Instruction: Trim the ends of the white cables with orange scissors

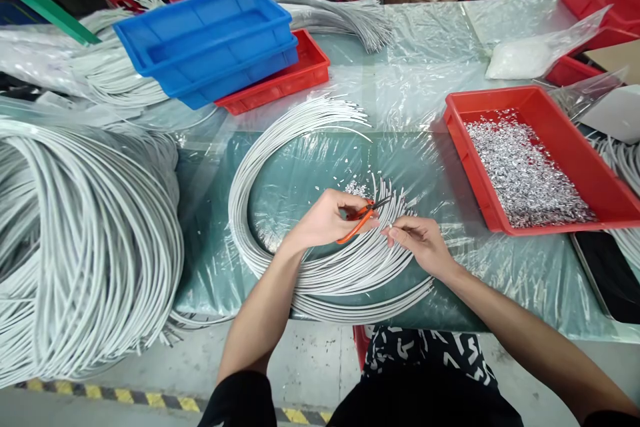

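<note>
My left hand (327,219) is closed around small wire cutters with orange handles (356,228). Their dark jaws point right, over the cut ends of a coiled bundle of white cables (242,197). Close beside the jaws, my right hand (423,240) pinches the end of one white cable between thumb and fingertips; the fingers partly hide that end. The coil lies on the plastic-covered table, its other ends fanned out at the top. Small white offcuts (355,188) are scattered inside the coil, just beyond my left hand.
A red tray (455,147) of small shiny metal pieces stands at right, with a phone (613,277) below it. A big cable heap (95,247) fills the left. Stacked blue trays (200,33) sit on a red tray (315,67) behind. A bag of white pieces (520,59) lies back right.
</note>
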{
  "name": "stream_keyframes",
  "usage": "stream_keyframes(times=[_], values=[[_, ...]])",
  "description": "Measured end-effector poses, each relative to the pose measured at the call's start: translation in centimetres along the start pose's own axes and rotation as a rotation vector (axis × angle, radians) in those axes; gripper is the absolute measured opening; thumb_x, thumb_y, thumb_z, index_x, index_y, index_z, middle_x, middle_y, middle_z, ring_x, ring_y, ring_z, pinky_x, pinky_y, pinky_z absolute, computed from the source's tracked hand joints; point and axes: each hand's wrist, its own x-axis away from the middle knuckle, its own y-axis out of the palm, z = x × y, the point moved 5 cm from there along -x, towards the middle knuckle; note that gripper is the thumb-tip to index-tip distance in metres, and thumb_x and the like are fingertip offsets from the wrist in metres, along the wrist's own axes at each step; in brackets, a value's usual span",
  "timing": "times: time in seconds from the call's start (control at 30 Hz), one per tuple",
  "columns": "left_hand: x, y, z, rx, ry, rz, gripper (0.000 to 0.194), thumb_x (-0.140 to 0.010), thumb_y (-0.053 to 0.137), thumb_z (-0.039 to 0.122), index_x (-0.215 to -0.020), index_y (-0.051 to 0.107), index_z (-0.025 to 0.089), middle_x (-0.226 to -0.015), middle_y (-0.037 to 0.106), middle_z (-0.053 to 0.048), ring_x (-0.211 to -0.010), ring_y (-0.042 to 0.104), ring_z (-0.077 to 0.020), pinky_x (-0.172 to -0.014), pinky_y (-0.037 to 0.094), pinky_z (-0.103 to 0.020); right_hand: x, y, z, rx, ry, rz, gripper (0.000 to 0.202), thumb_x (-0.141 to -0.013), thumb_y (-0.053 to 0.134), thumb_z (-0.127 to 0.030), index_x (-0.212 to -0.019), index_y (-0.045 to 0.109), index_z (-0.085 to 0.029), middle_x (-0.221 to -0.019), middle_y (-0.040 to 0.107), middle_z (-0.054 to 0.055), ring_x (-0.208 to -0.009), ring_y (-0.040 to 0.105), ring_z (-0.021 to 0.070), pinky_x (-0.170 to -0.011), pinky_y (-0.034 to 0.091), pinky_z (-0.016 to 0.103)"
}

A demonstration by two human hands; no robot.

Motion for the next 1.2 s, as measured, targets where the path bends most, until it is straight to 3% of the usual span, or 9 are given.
stream_keyframes(times=[0.17, 0.33, 0.5, 0.6, 0.7, 0.87, 0.93, 1.07, 1.2], values=[[-0.4, 1.9, -0.6, 0.052, 0.026, -0.024, 0.024, -0.081, 0.075, 0.034, -0.068, 0.069, 0.014, -0.063, 0.060, 0.000, -0.056, 0.045, -0.0080, -0.054, 0.036, -0.021, 0.1, 0.2, 0.5, 0.039, 0.000, -0.049, 0.040, -0.090, 0.066, -0.051, -0.067, 0.069, -0.018, -0.064, 0.068, 0.004, -0.064, 0.060, 0.0157, -0.062, 0.044, 0.028], [-0.4, 2.0, -0.5, 0.063, 0.026, -0.057, 0.020, -0.081, 0.074, 0.030, -0.070, 0.071, 0.013, -0.061, 0.062, 0.000, -0.055, 0.046, -0.0071, -0.053, 0.037, -0.020, 0.0, 0.4, 0.6, -0.012, 0.028, -0.093, 0.042, -0.089, 0.066, -0.054, -0.066, 0.067, -0.018, -0.065, 0.067, 0.004, -0.071, 0.064, 0.0179, -0.065, 0.045, 0.028], [-0.4, 1.5, 0.2, 0.105, -0.002, -0.005, 0.021, -0.079, 0.076, 0.031, -0.073, 0.069, 0.012, -0.063, 0.061, 0.000, -0.056, 0.046, -0.0070, -0.056, 0.040, -0.019, 0.1, 1.2, 1.1, -0.209, 0.168, -0.210, 0.045, -0.089, 0.063, -0.058, -0.073, 0.065, -0.016, -0.058, 0.058, 0.000, -0.049, 0.041, 0.0093, -0.048, 0.029, 0.025], [-0.4, 1.3, 0.0, 0.093, -0.020, 0.023, 0.025, -0.078, 0.075, 0.034, -0.072, 0.067, 0.012, -0.063, 0.059, 0.001, -0.058, 0.046, -0.0077, -0.057, 0.041, -0.020, 0.3, 1.5, 1.3, -0.274, 0.221, -0.250, 0.046, -0.089, 0.063, -0.057, -0.072, 0.063, -0.015, -0.058, 0.056, 0.000, -0.048, 0.037, 0.0078, -0.046, 0.023, 0.024], [-0.6, 0.2, -0.9, -0.017, -0.023, 0.150, 0.027, -0.081, 0.071, 0.034, -0.067, 0.061, 0.013, -0.063, 0.053, 0.002, -0.060, 0.042, -0.0077, -0.058, 0.036, -0.021, 0.3, 1.4, 1.3, -0.276, 0.230, -0.215, 0.046, -0.089, 0.064, -0.056, -0.069, 0.061, -0.015, -0.060, 0.055, 0.001, -0.048, 0.036, 0.0072, -0.046, 0.022, 0.024], [-0.7, -2.4, -2.5, -0.412, -0.098, 0.442, 0.031, -0.086, 0.060, 0.027, -0.059, 0.050, 0.014, -0.057, 0.030, 0.006, -0.059, 0.022, -0.0074, -0.056, 0.022, -0.024, 0.3, 1.2, 1.4, -0.262, 0.226, -0.168, 0.045, -0.090, 0.064, -0.056, -0.072, 0.063, -0.015, -0.062, 0.055, 0.001, -0.049, 0.036, 0.0069, -0.046, 0.020, 0.024], [-0.8, -2.8, -2.9, -0.321, -0.094, 0.493, 0.029, -0.085, 0.061, 0.030, -0.062, 0.054, 0.014, -0.059, 0.034, 0.006, -0.059, 0.026, -0.0071, -0.057, 0.025, -0.023, 0.3, 1.2, 1.6, -0.247, 0.234, -0.175, 0.045, -0.090, 0.064, -0.056, -0.072, 0.063, -0.015, -0.062, 0.055, 0.001, -0.049, 0.036, 0.0069, -0.046, 0.021, 0.024], [-1.0, -2.9, -3.5, 0.129, -0.078, 0.580, 0.029, -0.078, 0.073, 0.041, -0.075, 0.066, 0.013, -0.065, 0.052, 0.003, -0.059, 0.043, -0.0075, -0.058, 0.035, -0.022, 0.4, 1.4, 2.2, -0.236, 0.271, -0.182, 0.045, -0.087, 0.066, -0.058, -0.074, 0.065, -0.015, -0.061, 0.055, 0.001, -0.049, 0.036, 0.0077, -0.046, 0.020, 0.024], [-1.0, -3.4, -3.9, 0.500, -0.124, 0.673, 0.036, -0.072, 0.081, 0.045, -0.071, 0.063, 0.014, -0.058, 0.053, 0.003, -0.053, 0.047, -0.0072, -0.052, 0.037, -0.021, 0.5, 1.4, 2.4, -0.236, 0.274, -0.170, 0.046, -0.085, 0.067, -0.059, -0.075, 0.066, -0.015, -0.061, 0.055, 0.001, -0.048, 0.035, 0.0080, -0.046, 0.020, 0.024]])
